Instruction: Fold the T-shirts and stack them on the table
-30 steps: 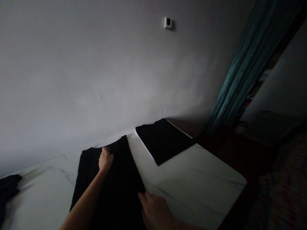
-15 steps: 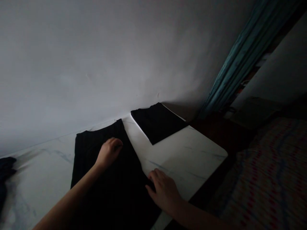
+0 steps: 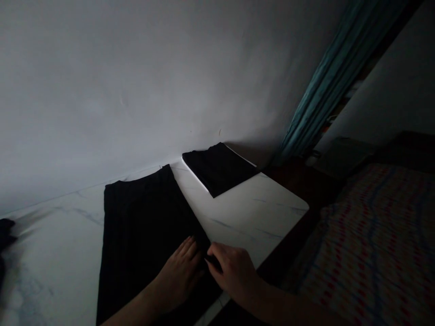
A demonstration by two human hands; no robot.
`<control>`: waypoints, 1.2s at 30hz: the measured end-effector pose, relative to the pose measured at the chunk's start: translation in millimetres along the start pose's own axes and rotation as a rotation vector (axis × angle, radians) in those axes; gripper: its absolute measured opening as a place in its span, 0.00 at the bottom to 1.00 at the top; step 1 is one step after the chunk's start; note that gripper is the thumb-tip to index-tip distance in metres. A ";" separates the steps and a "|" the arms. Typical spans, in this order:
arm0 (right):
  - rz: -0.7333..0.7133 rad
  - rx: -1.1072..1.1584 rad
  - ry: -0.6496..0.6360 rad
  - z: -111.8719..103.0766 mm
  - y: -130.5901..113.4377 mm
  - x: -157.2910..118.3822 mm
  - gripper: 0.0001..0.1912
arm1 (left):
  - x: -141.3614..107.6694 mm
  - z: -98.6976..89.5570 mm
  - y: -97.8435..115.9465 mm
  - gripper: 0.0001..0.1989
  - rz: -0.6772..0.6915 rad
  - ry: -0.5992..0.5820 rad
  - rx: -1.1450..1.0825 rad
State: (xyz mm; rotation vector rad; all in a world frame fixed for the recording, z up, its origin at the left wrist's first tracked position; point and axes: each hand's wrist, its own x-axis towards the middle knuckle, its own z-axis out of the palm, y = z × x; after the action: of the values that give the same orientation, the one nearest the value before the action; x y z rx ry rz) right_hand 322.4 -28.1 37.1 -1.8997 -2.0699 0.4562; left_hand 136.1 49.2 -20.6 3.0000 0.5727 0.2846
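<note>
A black garment (image 3: 142, 217), with what looks like a waistband at its far end, lies spread on the white marble-patterned table (image 3: 64, 253). Its near end runs out of view under my arms. My left hand (image 3: 180, 274) rests flat on the fabric near the right edge, fingers stretched out. Just beside it, my right hand (image 3: 234, 267) pinches that right edge between thumb and fingers. The darkness hides folds and seams in the cloth.
A folded black garment (image 3: 217, 170) lies by the wall at the table's far right. Dark cloth (image 3: 6, 233) shows at the left edge. Right of the table is a bed with a patterned cover (image 3: 370, 235). A teal curtain (image 3: 312, 95) hangs behind.
My left hand has come down and toward me from the garment's upper part to lie flat beside my right hand. The right fingers have closed on the edge. The view has shifted slightly.
</note>
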 end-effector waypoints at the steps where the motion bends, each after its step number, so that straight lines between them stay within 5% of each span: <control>1: -0.017 -0.011 -0.046 -0.6 -3.3 0.1 0.04 | -1.2 3.4 0.5 0.20 0.014 0.005 -0.003; 5: -0.199 -0.072 -0.319 -12.6 -6.5 7.3 0.13 | -10.5 5.8 3.6 0.20 0.042 0.000 -0.021; 8: -0.302 -0.079 -0.481 -32.0 0.0 27.0 0.18 | -16.9 -11.0 7.0 0.23 0.059 -0.071 -0.049; 10: -0.288 -0.081 -0.450 -40.9 5.9 47.7 0.19 | -20.5 -27.3 10.2 0.28 0.065 -0.125 -0.085; 13: -0.305 -0.102 -0.235 -33.5 15.8 79.9 0.13 | -24.9 -51.4 16.0 0.34 0.060 -0.131 -0.177; 17: -0.528 -0.145 -0.127 5.6 31.5 99.8 0.30 | -25.2 -76.6 13.8 0.32 0.055 -0.198 -0.404; 20: -0.614 -0.138 -0.178 25.8 41.8 95.0 0.36 | -14.2 -86.9 -14.0 0.19 -0.133 -0.307 -0.582; 23: -0.649 -0.112 -0.206 27.6 46.3 83.2 0.40 | 9.2 -88.9 -68.4 0.10 -0.480 -0.261 -0.568; 26: -0.665 -0.101 -0.191 23.8 46.3 72.0 0.40 | 37.0 -86.0 -127.1 0.10 -0.802 -0.019 -0.200; 28: -0.681 -0.090 -0.191 23.6 46.9 66.9 0.39 | 51.9 -82.7 -155.6 0.17 -0.992 0.033 0.029; 32: -0.662 -0.055 -0.223 26.9 52.3 62.7 0.41 | 67.1 -74.0 -179.2 0.30 -1.239 -0.040 0.027; 36: -0.638 -0.030 -0.226 27.6 56.0 62.1 0.43 | 68.2 -67.7 -178.2 0.19 -1.203 0.006 -0.010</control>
State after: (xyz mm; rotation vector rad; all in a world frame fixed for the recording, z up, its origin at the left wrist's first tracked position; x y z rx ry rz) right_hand 356.2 37.2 -11.4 -1.1307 -2.6724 0.4910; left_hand 121.4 242.4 38.2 2.0843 2.1041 0.1756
